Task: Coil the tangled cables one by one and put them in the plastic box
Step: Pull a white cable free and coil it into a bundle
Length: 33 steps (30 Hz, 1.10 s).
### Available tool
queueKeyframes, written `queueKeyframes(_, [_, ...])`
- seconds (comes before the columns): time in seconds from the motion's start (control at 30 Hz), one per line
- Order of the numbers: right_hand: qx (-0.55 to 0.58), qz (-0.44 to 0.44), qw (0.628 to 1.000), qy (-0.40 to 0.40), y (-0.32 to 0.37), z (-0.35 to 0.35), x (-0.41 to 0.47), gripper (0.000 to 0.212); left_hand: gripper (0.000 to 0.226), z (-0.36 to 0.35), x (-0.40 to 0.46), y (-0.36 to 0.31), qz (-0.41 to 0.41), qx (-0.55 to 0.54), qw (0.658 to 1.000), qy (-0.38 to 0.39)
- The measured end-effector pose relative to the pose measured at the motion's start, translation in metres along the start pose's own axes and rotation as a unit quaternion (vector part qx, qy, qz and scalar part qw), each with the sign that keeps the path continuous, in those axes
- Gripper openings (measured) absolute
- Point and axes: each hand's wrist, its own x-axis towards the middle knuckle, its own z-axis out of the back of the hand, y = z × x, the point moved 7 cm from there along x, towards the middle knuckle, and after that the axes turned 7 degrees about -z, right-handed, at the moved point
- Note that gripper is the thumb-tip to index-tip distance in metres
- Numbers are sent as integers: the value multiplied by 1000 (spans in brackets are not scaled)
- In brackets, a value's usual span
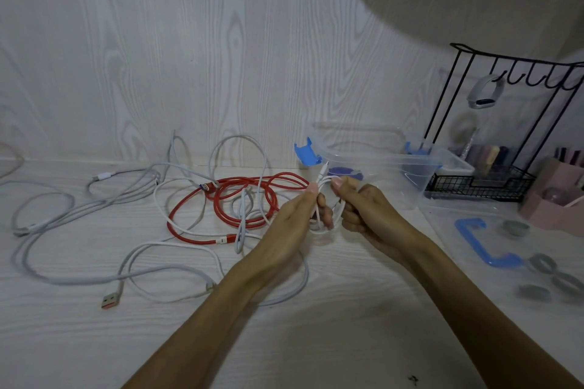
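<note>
Between my two hands I hold a thin white cable [325, 181] gathered into small loops above the table. My left hand [295, 219] pinches the loops from the left, and my right hand [363, 208] grips them from the right, thumb on top. One plug end sticks up toward the clear plastic box [420, 167] just behind my hands; something blue-purple lies inside it. A red cable [249, 196] lies in loose coils to the left, tangled with several white and grey cables [136, 196] spread over the table.
The box's clear lid with blue handles [483, 243] lies at the right, with grey rings [543, 281] on it. A black wire rack [493, 167] and a pink holder [556, 199] stand at the back right. A red-tipped USB plug [111, 300] lies front left.
</note>
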Motion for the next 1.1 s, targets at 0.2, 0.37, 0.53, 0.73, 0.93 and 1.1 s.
queueKeyframes(0.2, [-101,-154,983,-17,-10,-2,-2,18,34,4,-1,6,49,-51,997,-11])
queueKeyframes(0.37, [-210,-249,945,30,5,4,-20,70,32,11,0,13,73,-64,994,-49])
queueKeyframes(0.53, [-217,-136,967,-22,30,2,-7,28,35,27,0,20,65,-17,991,-116])
queueKeyframes(0.73, [-161,-60,985,-18,17,-10,13,35,38,46,-1,24,53,-33,981,-181])
queueKeyframes(0.93, [-73,-29,994,-77,1,-1,13,21,36,49,3,17,26,-32,984,-171])
queueKeyframes(1.1, [-30,-32,982,-181,-10,-1,14,19,35,43,1,11,15,-37,987,-158])
